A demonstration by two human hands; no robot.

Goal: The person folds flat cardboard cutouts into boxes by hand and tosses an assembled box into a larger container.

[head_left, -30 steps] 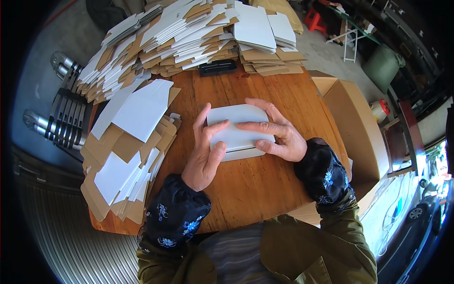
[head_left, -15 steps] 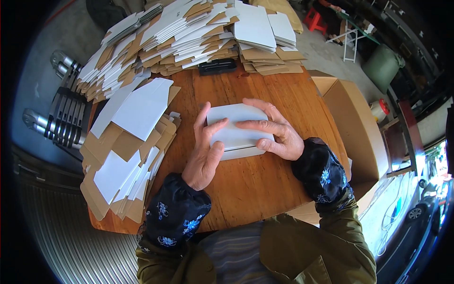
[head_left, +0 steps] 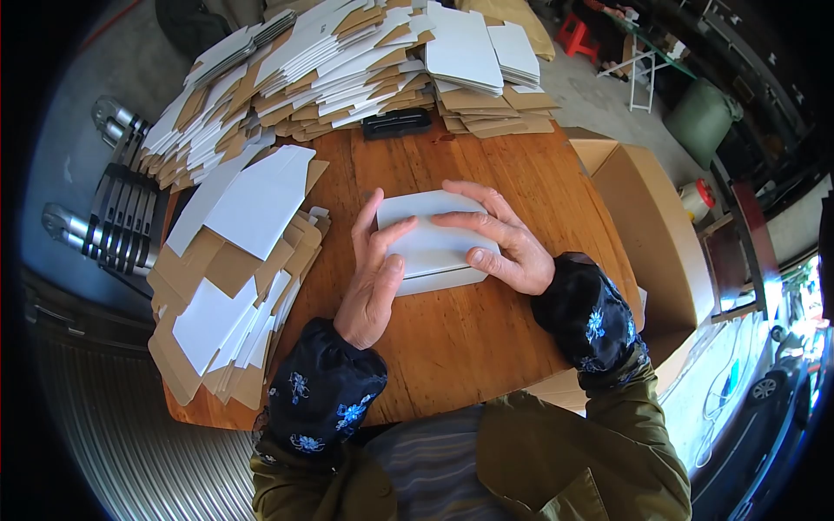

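A small white box (head_left: 432,239) lies on the wooden table (head_left: 469,347) in front of me, a white flap showing along its near edge. My left hand (head_left: 373,269) grips its left side, with one finger across the top and the thumb at the near left corner. On the right side, my right hand (head_left: 504,239) holds the same box, fingers over the top and far edge, thumb near the front right corner. The box's far left and right sides are partly hidden by my fingers.
Flattened white and brown cartons (head_left: 261,200) are piled at the left, with larger stacks (head_left: 347,61) along the back. A black tray (head_left: 397,123) sits before them. An open cardboard box (head_left: 647,234) stands beyond the right edge. Farther off are a red stool (head_left: 577,37) and a green sack (head_left: 702,122).
My right hand has shifted slightly to the left along the white box. My left hand keeps nearly the same grip, and the box has barely moved.
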